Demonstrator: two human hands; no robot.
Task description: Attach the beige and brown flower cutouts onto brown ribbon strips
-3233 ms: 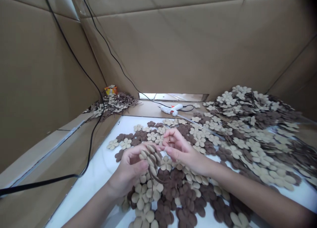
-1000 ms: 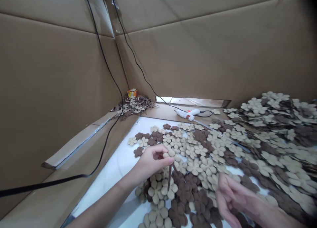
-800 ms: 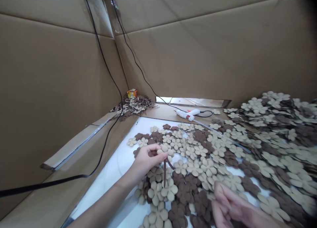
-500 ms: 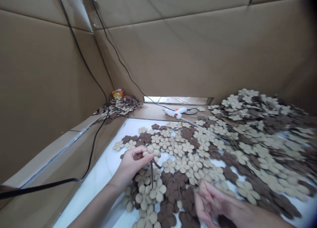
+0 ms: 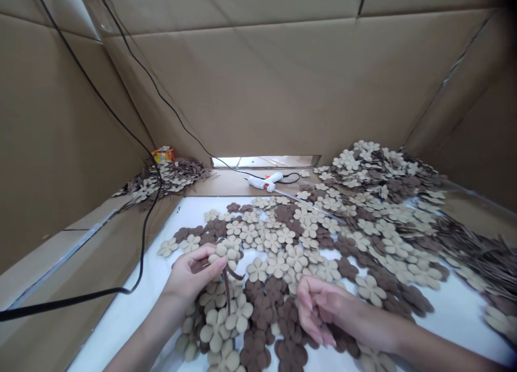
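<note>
My left hand [image 5: 191, 272] is closed on a beige felt flower [image 5: 226, 252], pinched between thumb and fingers. Narrow brown strips [image 5: 227, 291] hang below that flower. My right hand [image 5: 323, 310] hovers over the flowers to the right, its fingers loosely curled and apart, with nothing visible in them. Under and between both hands lie loose beige flowers [image 5: 239, 313] and dark brown flowers [image 5: 262, 310], overlapping on a white surface [image 5: 149, 286].
A white glue gun [image 5: 264, 182] with a clear glue stick lies at the back. Piled flowers [image 5: 363, 162] rise at the back right, brown strips [image 5: 480, 251] below them. Another pile [image 5: 169, 178] sits back left near an orange packet [image 5: 163, 155]. A black cable [image 5: 143, 243] crosses the left; cardboard walls [image 5: 258, 86] surround everything.
The view has turned to the right, bringing the brown strips on the right into sight. My right hand's fingers have loosened a little. The flower stays in my left hand.
</note>
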